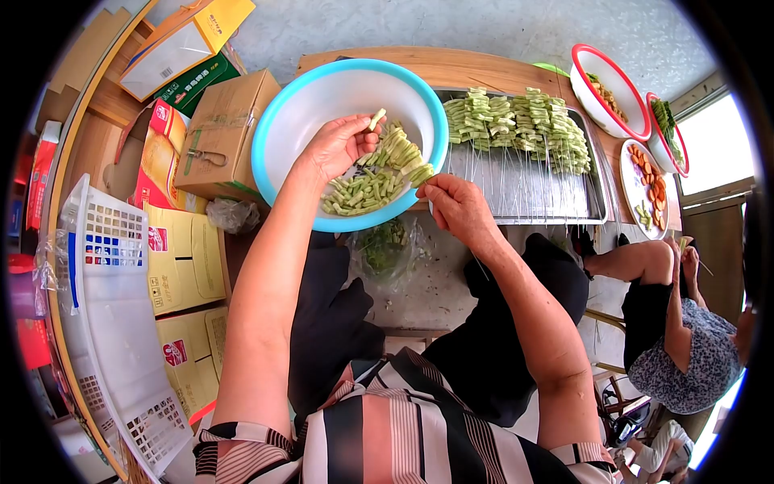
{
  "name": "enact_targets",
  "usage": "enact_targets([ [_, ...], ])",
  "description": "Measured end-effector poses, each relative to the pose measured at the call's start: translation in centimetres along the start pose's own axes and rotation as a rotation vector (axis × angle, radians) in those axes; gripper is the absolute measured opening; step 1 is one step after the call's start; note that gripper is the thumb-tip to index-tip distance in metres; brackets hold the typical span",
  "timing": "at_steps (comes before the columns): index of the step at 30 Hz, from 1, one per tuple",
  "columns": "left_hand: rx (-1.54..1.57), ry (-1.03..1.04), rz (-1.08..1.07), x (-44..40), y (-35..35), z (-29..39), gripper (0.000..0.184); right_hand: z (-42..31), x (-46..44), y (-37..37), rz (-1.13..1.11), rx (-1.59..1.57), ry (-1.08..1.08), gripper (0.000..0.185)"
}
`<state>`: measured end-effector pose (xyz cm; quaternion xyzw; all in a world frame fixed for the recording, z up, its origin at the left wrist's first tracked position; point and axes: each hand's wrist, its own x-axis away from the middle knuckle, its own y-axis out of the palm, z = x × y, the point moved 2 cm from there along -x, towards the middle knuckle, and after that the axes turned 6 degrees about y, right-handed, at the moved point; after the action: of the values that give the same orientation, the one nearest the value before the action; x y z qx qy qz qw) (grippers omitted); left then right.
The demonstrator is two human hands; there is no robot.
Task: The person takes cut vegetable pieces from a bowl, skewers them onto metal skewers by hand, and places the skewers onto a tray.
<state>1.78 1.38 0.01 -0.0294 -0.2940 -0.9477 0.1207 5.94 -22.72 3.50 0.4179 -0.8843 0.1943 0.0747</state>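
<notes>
My left hand (340, 145) pinches a short piece of green bean (376, 119) above the white basin with a blue rim (278, 121). Cut green bean pieces (355, 192) lie heaped in the basin's lower right part. At the rim, my right hand (458, 203) has its fingers closed on a thin skewer, and bean pieces (419, 173) show at its fingertips. Most of this skewer is hidden by the hand. Right of the basin, a metal tray (516, 211) carries rows of bean skewers (528, 129), their bare sticks pointing towards me.
Red-rimmed bowls (577, 74) and a plate of orange slices (626, 173) stand right of the tray. A seated person (685, 347) holds a thin stick there. Cardboard boxes (230, 121) and a white plastic crate (113, 306) fill the left. A plastic bag of greens (389, 250) sits below the basin.
</notes>
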Motion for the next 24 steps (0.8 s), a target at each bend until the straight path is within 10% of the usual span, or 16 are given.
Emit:
enact_targets([
  [24,-0.024,-0.058,-0.047,0.7,-0.1,1.3,0.027,-0.1,0.4,-0.3,-0.056,-0.024,0.046,0.022],
])
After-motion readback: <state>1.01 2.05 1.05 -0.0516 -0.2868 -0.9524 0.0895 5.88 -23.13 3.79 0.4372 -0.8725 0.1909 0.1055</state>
